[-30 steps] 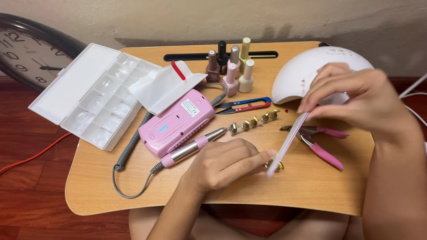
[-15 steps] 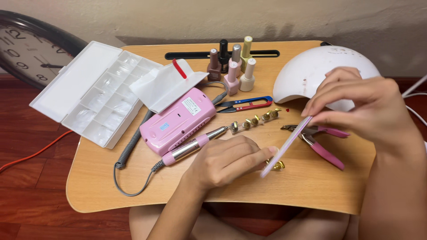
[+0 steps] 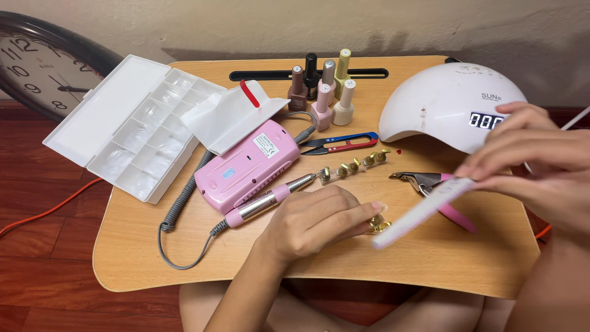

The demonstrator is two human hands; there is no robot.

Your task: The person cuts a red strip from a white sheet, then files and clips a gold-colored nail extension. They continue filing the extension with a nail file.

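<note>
Right hand [image 3: 534, 166] pinching nail file [image 3: 424, 211], blurred, frame-cut at edge. Left hand [image 3: 319, 221] flat on worktop [image 3: 153, 258], grip loosely spread, holding nothing; fingertips partly cover gold bits [image 3: 378, 224].

The light is soft and even, rather warm, and seems to come from above. The bottles [image 3: 321, 86] throw weak shadows on the far wall. The white lamp dome [image 3: 448, 104] has mild glare. The right hand [image 3: 534, 166] and nail file [image 3: 424, 211] are blurred; the rest is sharp.
</note>
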